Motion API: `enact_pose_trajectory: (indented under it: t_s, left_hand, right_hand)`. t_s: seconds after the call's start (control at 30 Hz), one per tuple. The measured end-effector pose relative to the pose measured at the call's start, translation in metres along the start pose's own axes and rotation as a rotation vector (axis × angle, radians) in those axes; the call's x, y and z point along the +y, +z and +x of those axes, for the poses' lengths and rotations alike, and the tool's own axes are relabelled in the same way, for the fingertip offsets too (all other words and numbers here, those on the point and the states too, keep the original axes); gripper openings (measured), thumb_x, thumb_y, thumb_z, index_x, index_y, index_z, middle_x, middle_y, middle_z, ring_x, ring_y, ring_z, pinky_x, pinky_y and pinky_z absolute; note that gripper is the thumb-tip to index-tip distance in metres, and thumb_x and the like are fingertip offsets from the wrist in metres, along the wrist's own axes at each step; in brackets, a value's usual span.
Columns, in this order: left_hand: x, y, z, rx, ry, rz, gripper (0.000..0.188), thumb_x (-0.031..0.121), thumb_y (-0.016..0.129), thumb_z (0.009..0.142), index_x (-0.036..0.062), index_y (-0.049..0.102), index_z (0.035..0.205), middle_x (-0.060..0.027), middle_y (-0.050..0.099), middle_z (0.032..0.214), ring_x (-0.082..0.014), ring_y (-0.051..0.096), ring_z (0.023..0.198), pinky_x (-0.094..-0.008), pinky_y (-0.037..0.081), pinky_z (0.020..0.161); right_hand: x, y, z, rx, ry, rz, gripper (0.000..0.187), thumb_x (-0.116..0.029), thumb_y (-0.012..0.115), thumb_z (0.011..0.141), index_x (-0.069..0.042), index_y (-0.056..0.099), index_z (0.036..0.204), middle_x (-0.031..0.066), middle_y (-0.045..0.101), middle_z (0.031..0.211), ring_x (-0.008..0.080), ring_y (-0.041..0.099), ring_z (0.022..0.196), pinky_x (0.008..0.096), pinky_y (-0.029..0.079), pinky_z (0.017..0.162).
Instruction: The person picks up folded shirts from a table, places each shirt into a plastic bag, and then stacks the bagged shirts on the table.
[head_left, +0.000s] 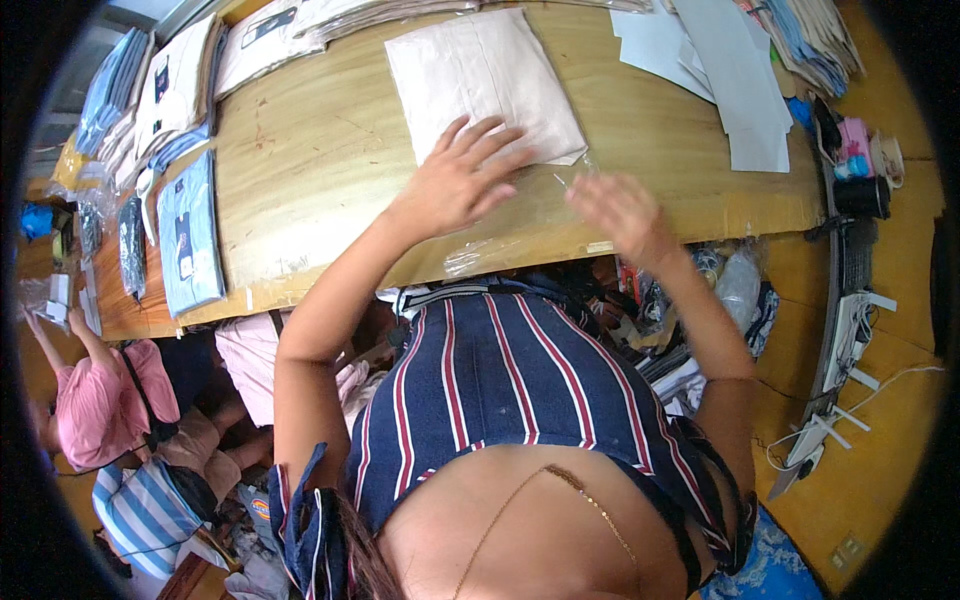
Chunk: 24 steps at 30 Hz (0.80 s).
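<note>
A folded pale pink garment (pixel 480 75) lies flat at the far middle of the wooden table (pixel 310 180). Clear film glints by its near right corner. My left hand (pixel 470 175) rests on the garment's near edge, fingers spread and holding nothing. To the right, just off that corner, my right hand (pixel 622 215) hovers over the table, its fingers smeared by motion. A thin clear strip shows beside its fingertips; whether they grip it I cannot tell. Nearer the table's front edge lies a crumpled piece of clear plastic (pixel 470 258).
Stacked folded garments (pixel 180 85) line the far left, with a blue folded garment (pixel 190 240) nearer. White card sheets (pixel 735 90) lie at the far right, by more stacked clothes (pixel 810 40). A power strip (pixel 845 340) stands right. A seated person in pink (pixel 110 400) works at left.
</note>
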<state>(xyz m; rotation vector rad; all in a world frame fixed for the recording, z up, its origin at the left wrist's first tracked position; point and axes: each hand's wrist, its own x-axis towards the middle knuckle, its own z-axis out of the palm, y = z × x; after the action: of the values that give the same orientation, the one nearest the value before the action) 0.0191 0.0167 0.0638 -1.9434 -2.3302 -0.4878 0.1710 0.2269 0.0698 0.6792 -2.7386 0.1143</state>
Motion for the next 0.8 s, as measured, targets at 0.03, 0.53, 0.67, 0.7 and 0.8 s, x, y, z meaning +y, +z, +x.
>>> enact_pose_trajectory:
  t_s: [0.03,0.53,0.67,0.7,0.8]
  left_hand:
    - [-0.005,-0.006,-0.009,-0.001,-0.024,-0.077,0.050,0.019,0.051,0.074,0.0145,0.039,0.122,-0.0089,0.038,0.124,-0.0301,0.037,0.112,-0.0441,0.031,0.092]
    - [0.016,0.016,-0.086,-0.180,-0.090,-0.004,0.027,0.021,0.050,0.074,0.0035,0.046,0.094,-0.0155,0.041,0.116,-0.0295,0.043,0.106,-0.0362,0.039,0.086]
    - [0.024,0.014,-0.083,-0.091,-0.106,0.014,0.020,0.025,0.051,0.078,0.0073,0.047,0.088,-0.0135,0.047,0.110,-0.0279,0.047,0.102,-0.0382,0.039,0.080]
    - [0.024,0.013,-0.082,-0.052,-0.152,-0.024,0.020,0.025,0.052,0.077,0.0071,0.047,0.086,-0.0117,0.049,0.107,-0.0267,0.048,0.099,-0.0381,0.039,0.080]
    - [0.025,0.008,-0.073,0.122,-0.318,-0.183,0.014,0.018,0.057,0.074,0.0054,0.053,0.079,-0.0041,0.059,0.086,-0.0220,0.055,0.085,-0.0352,0.040,0.077]
  right_hand:
    - [0.024,0.006,-0.004,-0.113,-0.007,-0.118,0.044,-0.014,0.045,0.074,-0.009,0.041,0.118,0.0087,0.043,0.120,0.0219,0.041,0.111,0.0388,0.035,0.091]
    - [0.082,0.040,0.004,-0.219,-0.339,0.293,0.013,-0.017,0.051,0.075,-0.018,0.054,0.088,0.0109,0.047,0.111,0.0236,0.046,0.103,0.0390,0.034,0.083]
    - [0.081,0.058,0.003,-0.052,0.211,0.774,0.011,-0.015,0.053,0.078,-0.009,0.056,0.085,0.0083,0.057,0.090,0.0231,0.052,0.091,0.0352,0.036,0.082]
    - [0.080,0.061,0.005,-0.025,0.269,0.835,0.010,-0.014,0.053,0.078,-0.007,0.057,0.084,0.0075,0.058,0.086,0.0215,0.053,0.088,0.0342,0.037,0.081]
    - [0.076,0.054,0.014,0.072,0.409,1.103,0.008,-0.010,0.054,0.078,-0.003,0.057,0.081,0.0065,0.060,0.079,0.0169,0.055,0.081,0.0313,0.041,0.076]
